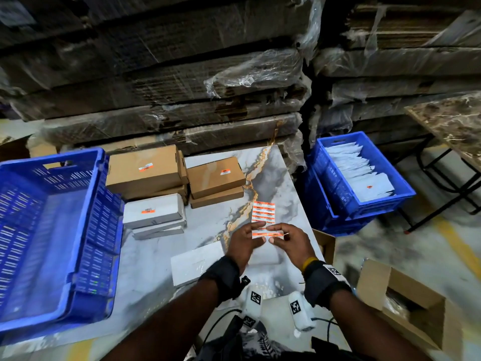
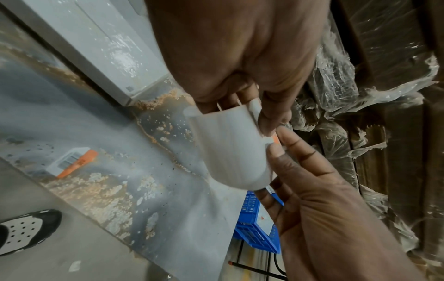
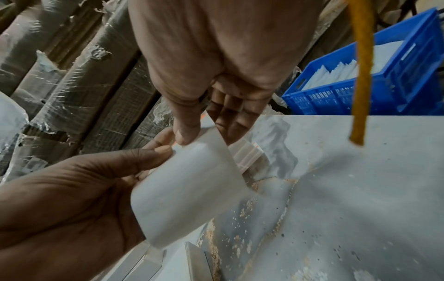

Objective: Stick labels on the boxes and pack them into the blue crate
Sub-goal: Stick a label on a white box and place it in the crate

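Note:
A sheet of orange-and-white labels (image 1: 263, 217) is held up over the marble table (image 1: 281, 178). My left hand (image 1: 256, 230) pinches its lower left part and my right hand (image 1: 274, 234) pinches its lower right edge. From the wrists I see the sheet's white back (image 2: 230, 148) (image 3: 192, 180), curled between both thumbs. A white box (image 1: 197, 261) with no label on its visible top lies under my left wrist. The blue crate (image 1: 86, 212) stands at the left, with nothing visible inside. Labelled brown boxes (image 1: 145, 168) (image 1: 216, 175) and white boxes (image 1: 153, 211) are stacked beside it.
A second blue crate (image 1: 390, 178) full of white packets stands off the table's right edge. An open cardboard carton (image 1: 406, 303) sits at lower right. Plastic-wrapped stacks of flat cardboard (image 1: 182, 87) wall off the back. Another marble table (image 1: 455, 121) stands at far right.

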Motion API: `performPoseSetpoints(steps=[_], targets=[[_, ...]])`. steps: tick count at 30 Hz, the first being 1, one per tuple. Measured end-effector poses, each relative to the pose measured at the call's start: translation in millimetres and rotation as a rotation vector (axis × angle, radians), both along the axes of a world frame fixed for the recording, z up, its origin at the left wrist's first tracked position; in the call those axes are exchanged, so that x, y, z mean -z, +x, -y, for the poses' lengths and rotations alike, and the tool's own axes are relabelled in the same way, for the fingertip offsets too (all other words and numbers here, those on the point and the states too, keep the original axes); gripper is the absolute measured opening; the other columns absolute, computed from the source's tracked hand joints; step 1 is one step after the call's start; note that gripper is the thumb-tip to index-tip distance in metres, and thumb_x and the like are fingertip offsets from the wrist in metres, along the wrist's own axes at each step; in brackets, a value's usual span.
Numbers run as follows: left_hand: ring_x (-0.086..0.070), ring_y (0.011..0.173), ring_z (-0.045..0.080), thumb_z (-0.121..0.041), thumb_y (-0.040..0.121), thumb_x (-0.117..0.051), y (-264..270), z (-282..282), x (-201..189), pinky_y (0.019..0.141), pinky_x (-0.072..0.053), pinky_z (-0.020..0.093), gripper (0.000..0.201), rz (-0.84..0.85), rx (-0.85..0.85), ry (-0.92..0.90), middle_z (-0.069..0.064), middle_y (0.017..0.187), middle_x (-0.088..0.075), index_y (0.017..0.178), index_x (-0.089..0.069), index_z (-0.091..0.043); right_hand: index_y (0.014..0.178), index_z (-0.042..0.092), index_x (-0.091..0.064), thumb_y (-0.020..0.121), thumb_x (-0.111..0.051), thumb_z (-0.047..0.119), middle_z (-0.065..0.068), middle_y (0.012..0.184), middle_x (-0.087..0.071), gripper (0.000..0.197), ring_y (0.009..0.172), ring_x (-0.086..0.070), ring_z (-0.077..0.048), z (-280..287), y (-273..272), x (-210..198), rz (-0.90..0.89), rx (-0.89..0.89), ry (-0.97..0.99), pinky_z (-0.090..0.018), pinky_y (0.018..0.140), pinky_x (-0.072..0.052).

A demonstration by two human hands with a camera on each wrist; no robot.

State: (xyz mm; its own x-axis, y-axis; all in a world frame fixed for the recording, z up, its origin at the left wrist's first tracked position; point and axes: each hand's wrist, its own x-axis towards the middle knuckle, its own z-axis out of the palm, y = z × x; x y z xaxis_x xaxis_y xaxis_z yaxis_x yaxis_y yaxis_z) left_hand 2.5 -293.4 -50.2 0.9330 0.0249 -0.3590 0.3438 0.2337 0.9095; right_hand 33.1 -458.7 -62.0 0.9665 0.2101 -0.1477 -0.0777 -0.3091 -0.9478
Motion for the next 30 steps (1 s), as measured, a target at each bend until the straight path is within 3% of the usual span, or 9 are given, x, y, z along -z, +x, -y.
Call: performPoseSetpoints(steps=[3, 6, 9, 11, 14, 19, 23, 30], targets=[[-0.065, 0.085, 0.016, 0.018, 0.082, -0.06, 1.6, 1.1, -1.7, 0.08, -0.053, 0.024, 0.038, 0.012, -0.017, -0.001, 0.012, 0.101, -0.071, 0.112, -0.066, -0.005, 0.092, 0.033, -0.073, 0.075, -0.081, 0.008, -0.001, 0.103, -0.067, 0.031, 0.097, -0.065, -0.014, -1.2, 0.6, -4.8, 0.078, 0.024, -0.081, -0.023, 0.086, -0.052], [-0.063, 0.077, 0.013, 0.017, 0.082, -0.06, 3.5, 0.8, -4.5, 0.073, -0.052, 0.019, 0.036, 0.02, -0.022, 0.032, 0.01, 0.096, -0.071, 0.108, -0.069, -0.006, 0.094, 0.025, -0.075, 0.073, -0.082, 0.003, -0.002, 0.109, -0.058, 0.031, 0.101, -0.059, -0.001, -2.2, 0.8, -10.2, 0.119, 0.04, -0.105, -0.007, 0.083, -0.044], [-0.064, 0.079, 0.013, 0.016, 0.082, -0.061, 3.8, 0.4, -4.6, 0.075, -0.053, 0.02, 0.035, 0.029, -0.022, 0.033, 0.01, 0.097, -0.071, 0.111, -0.068, -0.003, 0.095, 0.021, -0.076, 0.072, -0.082, 0.004, 0.002, 0.113, -0.052, 0.029, 0.103, -0.052, 0.011, -2.4, 2.0, -11.6, 0.14, 0.036, -0.157, 0.0, 0.087, -0.036], [-0.064, 0.081, 0.015, 0.015, 0.083, -0.061, 3.7, 0.1, -3.3, 0.078, -0.052, 0.023, 0.034, 0.034, -0.028, 0.019, 0.011, 0.098, -0.071, 0.11, -0.068, -0.004, 0.092, 0.024, -0.076, 0.073, -0.083, 0.007, 0.001, 0.116, -0.049, 0.027, 0.106, -0.05, 0.007, -3.0, 2.7, -10.8, 0.147, 0.032, -0.201, -0.002, 0.089, -0.036], [-0.064, 0.084, 0.018, 0.013, 0.083, -0.064, 2.9, -1.7, -1.7, 0.079, -0.052, 0.025, 0.032, 0.045, -0.027, 0.05, 0.015, 0.1, -0.072, 0.112, -0.068, 0.0, 0.088, 0.028, -0.076, 0.072, -0.084, 0.013, 0.004, 0.121, -0.048, 0.024, 0.112, -0.049, -0.003, -4.6, 2.4, -10.9, 0.161, 0.035, -0.264, -0.017, 0.095, -0.04], [-0.067, 0.086, 0.018, 0.012, 0.083, -0.065, 2.9, -4.8, -1.0, 0.08, -0.054, 0.023, 0.03, 0.077, -0.003, 0.137, 0.018, 0.102, -0.072, 0.111, -0.068, 0.003, 0.088, 0.024, -0.075, 0.073, -0.082, 0.01, 0.007, 0.1, -0.06, 0.022, 0.094, -0.059, -0.002, -6.6, -1.3, -16.4, 0.209, -0.022, -0.262, -0.006, 0.077, -0.04], [-0.068, 0.082, 0.015, 0.006, 0.083, -0.068, 2.6, -6.1, -2.2, 0.078, -0.053, 0.023, 0.027, 0.062, 0.002, 0.145, 0.017, 0.1, -0.074, 0.109, -0.071, -0.001, 0.087, 0.023, -0.074, 0.077, -0.079, 0.011, 0.01, 0.089, -0.068, 0.016, 0.086, -0.063, -0.001, -7.4, -5.6, -19.1, 0.225, -0.013, -0.217, -0.014, 0.076, -0.046], [-0.068, 0.076, 0.018, -0.006, 0.083, -0.074, 2.4, -6.4, -7.2, 0.073, -0.056, 0.03, 0.018, 0.0, -0.046, 0.116, 0.01, 0.091, -0.075, 0.101, -0.075, -0.005, 0.083, 0.026, -0.069, 0.078, -0.077, 0.014, 0.013, 0.085, -0.07, 0.015, 0.087, -0.066, -0.004, -8.0, -8.1, -19.4, 0.214, -0.03, -0.201, -0.031, 0.081, -0.055]])
